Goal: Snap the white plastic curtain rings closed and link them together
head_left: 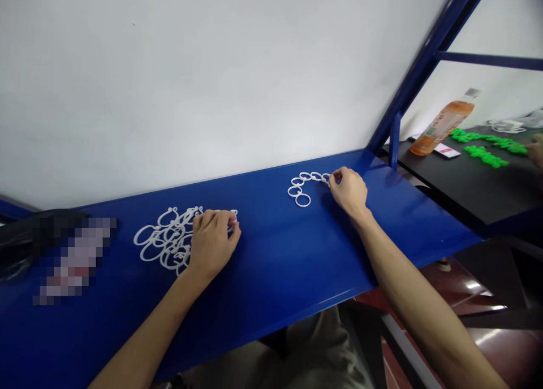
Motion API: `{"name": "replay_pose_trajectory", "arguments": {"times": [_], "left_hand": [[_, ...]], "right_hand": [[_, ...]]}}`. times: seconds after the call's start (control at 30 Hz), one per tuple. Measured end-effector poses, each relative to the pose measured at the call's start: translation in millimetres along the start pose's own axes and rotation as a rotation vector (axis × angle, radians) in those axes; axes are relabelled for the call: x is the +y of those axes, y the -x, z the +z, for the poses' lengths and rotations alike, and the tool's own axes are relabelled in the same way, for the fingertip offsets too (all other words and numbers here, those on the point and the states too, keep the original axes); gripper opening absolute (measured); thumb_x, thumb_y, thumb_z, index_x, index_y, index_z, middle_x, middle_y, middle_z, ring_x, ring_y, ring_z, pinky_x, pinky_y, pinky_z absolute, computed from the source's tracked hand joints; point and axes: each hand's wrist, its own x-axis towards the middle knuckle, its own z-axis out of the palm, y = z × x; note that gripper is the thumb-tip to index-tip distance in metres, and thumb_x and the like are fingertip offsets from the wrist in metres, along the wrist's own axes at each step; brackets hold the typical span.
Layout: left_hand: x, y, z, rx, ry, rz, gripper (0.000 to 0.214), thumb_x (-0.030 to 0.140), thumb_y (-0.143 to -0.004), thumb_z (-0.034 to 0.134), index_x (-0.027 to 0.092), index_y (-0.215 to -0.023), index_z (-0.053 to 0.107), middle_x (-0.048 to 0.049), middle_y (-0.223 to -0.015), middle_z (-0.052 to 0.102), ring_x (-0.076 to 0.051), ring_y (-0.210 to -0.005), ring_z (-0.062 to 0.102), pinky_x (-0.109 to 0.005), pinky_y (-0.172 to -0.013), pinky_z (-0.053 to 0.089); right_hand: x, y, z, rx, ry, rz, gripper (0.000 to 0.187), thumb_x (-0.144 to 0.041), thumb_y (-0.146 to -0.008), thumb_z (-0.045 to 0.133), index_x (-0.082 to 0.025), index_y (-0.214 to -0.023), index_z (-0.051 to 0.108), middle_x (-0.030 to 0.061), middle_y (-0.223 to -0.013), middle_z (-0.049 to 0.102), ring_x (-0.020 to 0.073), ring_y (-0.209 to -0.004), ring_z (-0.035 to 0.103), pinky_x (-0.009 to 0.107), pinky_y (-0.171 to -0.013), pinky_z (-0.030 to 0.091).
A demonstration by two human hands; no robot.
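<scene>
The left hand [211, 245] is closed narrow, its fingertips [232, 226] pinching a white plastic ring [234, 213] at the right side of a heap of white plastic rings [169, 242]. The heap lies partly under the hand, its rings overlapping too much to count. The right hand [348, 192] is also closed narrow, pinching the right end of a chain of rings [307, 177].

About 6 rings appear joined in the chain, while many more stay loose-looking in the heap, though I cannot tell whether any of those are linked. The chain's long axis runs left from the right hand along the far edge of the blue metal tabletop [271, 276], and its last 2 rings curve toward the near side.

Farther right, on a black table [466, 191], lie an orange drink bottle [443, 128] and rows of green pieces [487, 143]. Another person's hand [537, 150] shows at the right edge.
</scene>
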Motion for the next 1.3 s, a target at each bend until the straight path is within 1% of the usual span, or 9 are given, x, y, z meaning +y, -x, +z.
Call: {"name": "replay_pose_trajectory", "arguments": {"times": [0.1, 0.23, 0.37, 0.47, 0.63, 0.8, 1.0, 1.13, 1.3], "left_hand": [[5.8, 0.2, -1.3, 0.043, 0.122, 0.031, 0.006, 0.025, -0.092, 0.054, 0.023, -0.086, 0.054, -0.0052, -0.084, 0.067, -0.025, -0.09, 0.059, -0.042, -0.089, 0.044], [14.2, 2.5, -2.1, 0.099, 0.273, 0.147, 0.007, 0.019, -0.09, 0.058, 0.023, -0.086, 0.054, -0.0009, -0.081, 0.067, -0.021, -0.085, 0.061, -0.038, -0.088, 0.046], [23.9, 4.3, -1.9, 0.156, 0.287, 0.315, 0.013, 0.013, -0.089, 0.06, 0.023, -0.084, 0.053, 0.001, -0.078, 0.067, -0.018, -0.08, 0.062, -0.033, -0.08, 0.048], [27.8, 4.0, -1.5, 0.208, 0.269, 0.423, 0.015, 0.011, -0.089, 0.063, 0.022, -0.088, 0.052, 0.0007, -0.079, 0.068, -0.018, -0.08, 0.062, -0.033, -0.078, 0.049], [27.0, 4.1, -2.3, 0.196, 0.354, 0.391, 0.021, 0.016, -0.087, 0.071, 0.02, -0.1, 0.054, -0.0028, -0.088, 0.067, -0.018, -0.086, 0.063, -0.032, -0.08, 0.053], [27.6, 3.0, -8.4, 0.277, 0.366, 0.121, 0.021, 0.02, -0.089, 0.068, 0.019, -0.107, 0.059, -0.0062, -0.1, 0.064, -0.019, -0.092, 0.064, -0.033, -0.084, 0.054], [25.1, -1.1, -15.5, -0.03, 0.611, -0.133, 0.015, 0.034, -0.095, 0.062, 0.024, -0.104, 0.069, 0.0017, -0.087, 0.07, -0.013, -0.073, 0.065, -0.026, -0.073, 0.052], [25.7, -0.6, -16.9, -0.088, 0.692, -0.165, 0.017, 0.04, -0.092, 0.065, 0.024, -0.09, 0.071, 0.0033, -0.076, 0.068, -0.012, -0.065, 0.062, -0.025, -0.066, 0.05], [30.9, 0.4, -22.2, -0.061, 0.812, -0.037, 0.021, 0.035, -0.096, 0.06, 0.022, -0.08, 0.067, 0.0025, -0.072, 0.065, -0.012, -0.067, 0.061, -0.024, -0.064, 0.047]], "right_hand": [[-22.9, 15.4, -2.3, 0.026, -0.177, -0.256, 0.015, -0.028, -0.095, 0.054, -0.019, -0.091, 0.065, 0.0099, -0.095, 0.071, 0.0246, -0.094, 0.062, 0.035, -0.081, 0.048], [-66.5, 57.9, -1.8, -0.347, -0.588, -0.583, 0.015, -0.032, -0.097, 0.057, -0.019, -0.095, 0.065, 0.0047, -0.091, 0.07, 0.0169, -0.081, 0.064, 0.03, -0.077, 0.05], [-96.5, 97.6, 0.1, -0.724, -0.835, -0.571, 0.017, -0.034, -0.095, 0.062, -0.018, -0.098, 0.065, 0.0014, -0.084, 0.07, 0.0128, -0.074, 0.065, 0.024, -0.07, 0.051], [-102.9, 108.5, 0.4, -0.825, -0.892, -0.473, 0.012, -0.029, -0.095, 0.062, -0.018, -0.092, 0.064, -0.0012, -0.076, 0.068, 0.0114, -0.067, 0.062, 0.023, -0.065, 0.049], [-99.4, 104.3, 1.4, -0.705, -0.922, -0.477, 0.011, -0.029, -0.096, 0.06, -0.018, -0.094, 0.064, -0.0006, -0.079, 0.068, 0.0117, -0.068, 0.062, 0.023, -0.066, 0.05], [-92.9, 98.7, 4.5, -0.501, -0.787, -0.668, 0.013, -0.024, -0.099, 0.054, -0.017, -0.099, 0.065, 0.0025, -0.082, 0.066, 0.0136, -0.072, 0.062, 0.026, -0.069, 0.049], [-90.8, 98.4, 4.4, -0.419, -0.665, -0.898, 0.019, -0.025, -0.103, 0.048, -0.014, -0.107, 0.064, 0.0078, -0.09, 0.068, 0.0174, -0.082, 0.062, 0.03, -0.075, 0.053], [-91.3, 100.4, 1.7, -0.41, -0.572, -1.054, 0.026, -0.025, -0.106, 0.041, -0.014, -0.108, 0.064, 0.009, -0.092, 0.068, 0.0176, -0.083, 0.062, 0.031, -0.075, 0.054], [-87.4, 102.3, -2.9, -0.354, -0.498, -1.196, 0.027, -0.02, -0.107, 0.038, -0.01, -0.111, 0.063, 0.0103, -0.091, 0.068, 0.0177, -0.082, 0.059, 0.031, -0.075, 0.053]]}}
